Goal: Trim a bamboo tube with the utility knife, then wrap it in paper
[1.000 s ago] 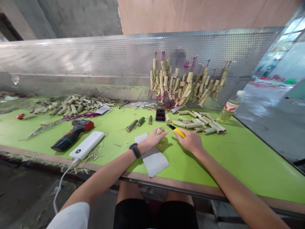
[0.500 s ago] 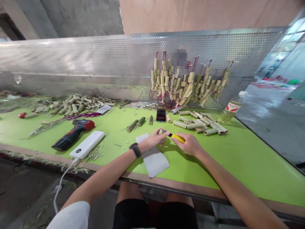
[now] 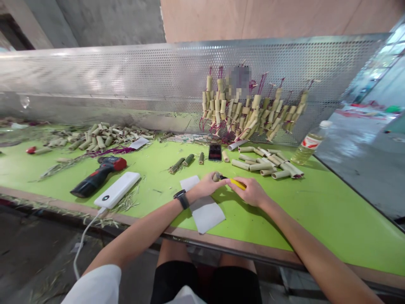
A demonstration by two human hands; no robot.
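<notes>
Over the green worktop [image 3: 253, 226], the left hand [image 3: 209, 186] pinches a bamboo piece [image 3: 216, 177]; the right hand [image 3: 253, 192] grips a yellow knife [image 3: 238, 184] close against it.

Looks plastic on the yellow knife handle [image 3: 238, 184], matt and woody on the bamboo piece [image 3: 216, 177], shiny metal on the perforated panel [image 3: 142, 76].

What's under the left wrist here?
White paper on the green tabletop, showing on both sides of the left wrist. The part directly beneath is covered, and whether wrist and paper touch can't be told.
</notes>
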